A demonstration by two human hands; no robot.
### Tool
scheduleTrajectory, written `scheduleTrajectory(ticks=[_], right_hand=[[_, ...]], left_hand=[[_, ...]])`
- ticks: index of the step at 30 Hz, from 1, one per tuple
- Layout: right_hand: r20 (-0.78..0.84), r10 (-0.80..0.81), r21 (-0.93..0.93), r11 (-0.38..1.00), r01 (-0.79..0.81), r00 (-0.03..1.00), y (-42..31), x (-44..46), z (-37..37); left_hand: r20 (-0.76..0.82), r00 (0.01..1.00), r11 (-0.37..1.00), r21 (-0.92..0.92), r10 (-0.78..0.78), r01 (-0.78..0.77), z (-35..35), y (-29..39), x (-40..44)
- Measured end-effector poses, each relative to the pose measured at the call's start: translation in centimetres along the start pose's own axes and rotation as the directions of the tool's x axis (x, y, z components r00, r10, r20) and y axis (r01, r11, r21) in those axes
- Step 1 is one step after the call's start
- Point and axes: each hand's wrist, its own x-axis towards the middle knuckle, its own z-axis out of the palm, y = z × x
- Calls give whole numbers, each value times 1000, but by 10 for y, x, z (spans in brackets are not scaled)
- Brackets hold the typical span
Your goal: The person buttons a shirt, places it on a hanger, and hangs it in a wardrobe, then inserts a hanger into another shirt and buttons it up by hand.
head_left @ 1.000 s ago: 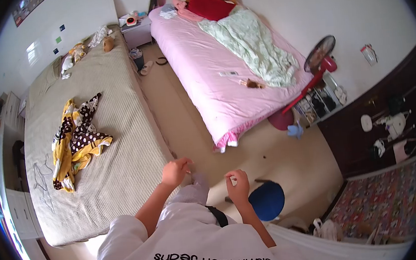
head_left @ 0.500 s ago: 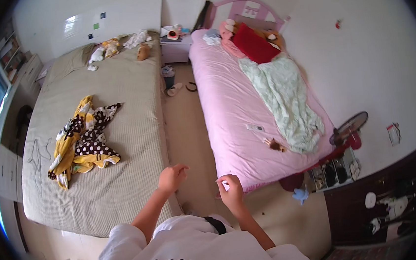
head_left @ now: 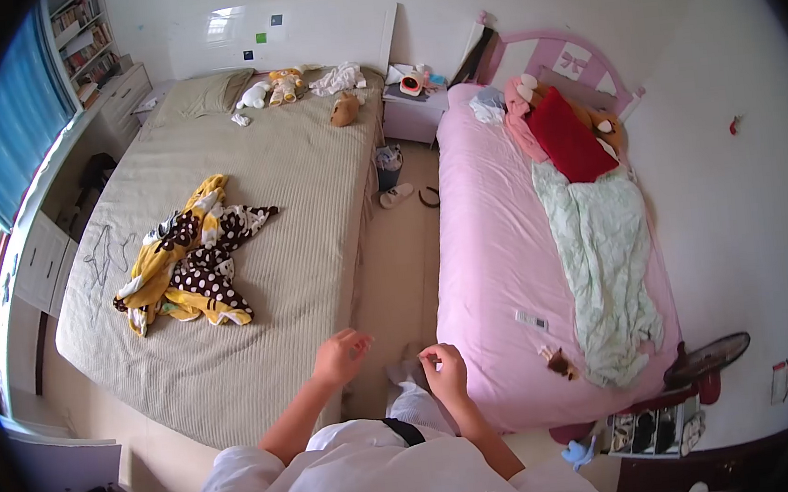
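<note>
My left hand [head_left: 343, 355] is raised in front of my body, with its fingers curled in and nothing visible in them. Beside it, my right hand [head_left: 444, 370] has its fingers bent toward the thumb, and no object shows in it either. Both hands hang in the air over the gap between two beds. Nearest to my left hand is the bed with a beige striped cover [head_left: 319, 243]; a yellow and brown polka-dot garment [head_left: 204, 267] lies crumpled on it. My right hand is close to the pink bed [head_left: 491, 331], touching nothing that I can see.
A narrow floor strip [head_left: 396, 265] runs between the beds, with a slipper [head_left: 396, 195] and a small bin [head_left: 389, 165] farther along. A fan [head_left: 708, 359] and a shoe rack [head_left: 658, 429] stand right. Wire hangers [head_left: 106, 257] lie on the beige bed.
My view has turned left and I have moved forward into the gap between the beds. A leg now shows below my hands. Both hands stay raised with curled fingers.
</note>
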Motion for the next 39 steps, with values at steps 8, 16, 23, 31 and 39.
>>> scheduleTrajectory(ticks=[8,16,23,31,39], right_hand=[[-1,-120,-45,992,120,993,57,151,-61],[46,-49,-1,999,50,998,110,258,-86],[127,-118,54,992,112,985,125,335,-60],[124,-194,23,981,193,973,135,477,-17],[107,-288,15,957,288,952,107,636,41]], left_hand=[[8,1000,997,70,26,-27,50,35,158],[-173,972,986,82,157,-145,84,59,264],[-246,969,998,63,33,-18,71,8,306],[-375,927,995,95,20,17,25,-45,440],[-437,897,996,86,63,-28,-41,-108,580]])
